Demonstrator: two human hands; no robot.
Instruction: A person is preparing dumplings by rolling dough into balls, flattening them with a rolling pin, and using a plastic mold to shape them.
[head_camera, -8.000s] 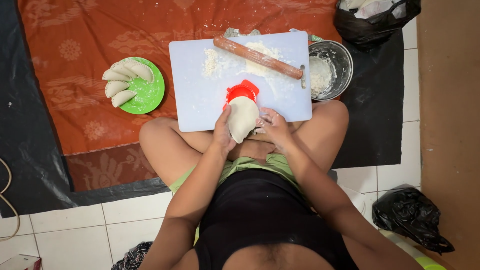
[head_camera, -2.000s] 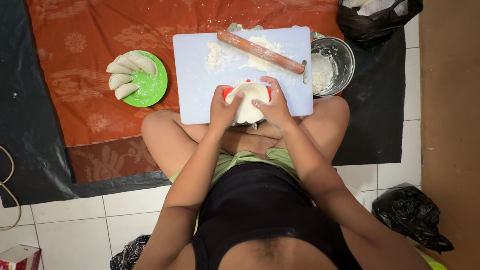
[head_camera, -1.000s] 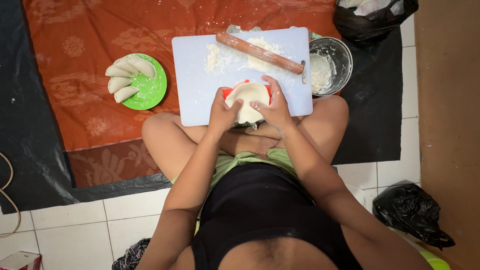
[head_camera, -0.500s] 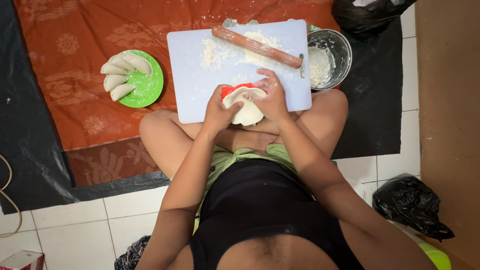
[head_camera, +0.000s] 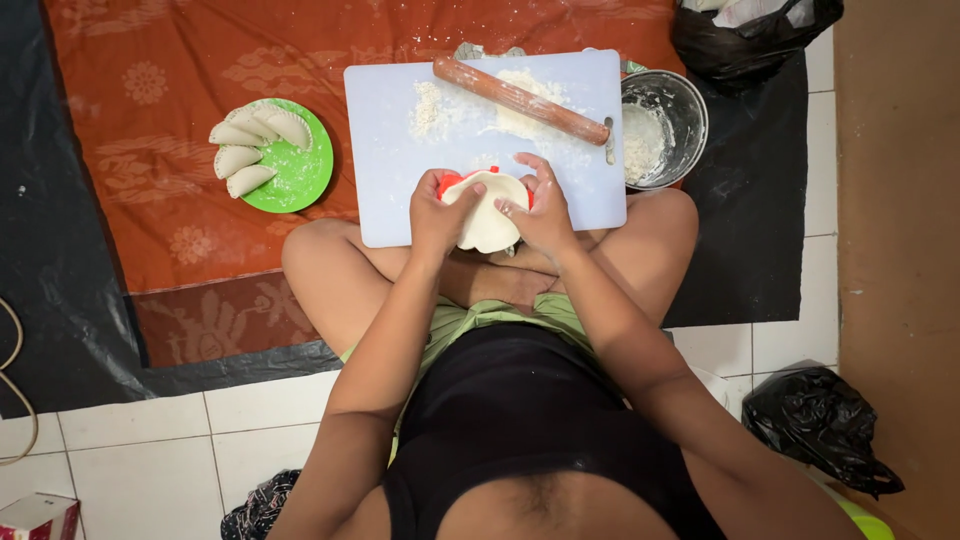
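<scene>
Left of the cutting board (head_camera: 400, 130), folded dumplings (head_camera: 245, 150) are laid on a green plate (head_camera: 300, 175). At the board's near edge, a red dumpling press (head_camera: 455, 182) lined with dough (head_camera: 487, 210) is pinched by the left hand (head_camera: 432, 212) and right hand (head_camera: 540, 212). A rolling pin (head_camera: 520, 100) is laid across the board; a metal bowl (head_camera: 690, 110) is set at its right.

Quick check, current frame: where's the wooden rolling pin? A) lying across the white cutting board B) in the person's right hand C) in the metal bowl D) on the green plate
A: the rolling pin lies diagonally on the floured cutting board, while the left hand and right hand both hold a round of dough over a red mould.
</scene>
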